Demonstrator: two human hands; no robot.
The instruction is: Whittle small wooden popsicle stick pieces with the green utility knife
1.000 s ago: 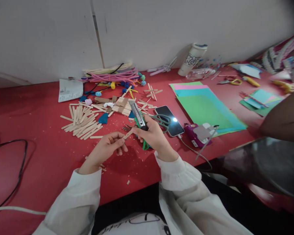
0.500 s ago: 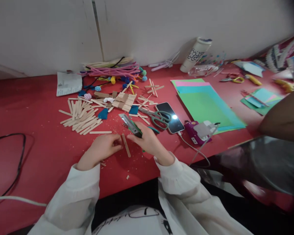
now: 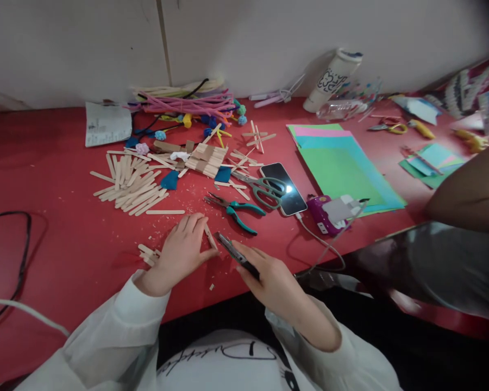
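My left hand (image 3: 181, 251) is closed on a wooden craft stick (image 3: 210, 237), thumb near its lower end and fingers by its upper end, against the red table. In my right hand (image 3: 269, 274) is a box cutter (image 3: 238, 256), its blade end pointing up and left, close beside the stick. Teal-handled pliers (image 3: 232, 208) lie just beyond both hands. Small wood shavings are scattered around the stick. Next to my left wrist are a few short stick pieces (image 3: 147, 254).
Behind lie a heap of craft sticks (image 3: 132, 184), pipe cleaners (image 3: 183, 106), scissors (image 3: 267, 190) and a phone (image 3: 283, 187) with its cable attached. Coloured paper (image 3: 346, 168) and a purple adapter (image 3: 326, 214) are on the right. Another person's arm (image 3: 468, 190) rests at the far right.
My right hand has drawn the box cutter down and right, revealing the pliers. My left hand has moved onto the stick. The short pieces by my left wrist now show more.
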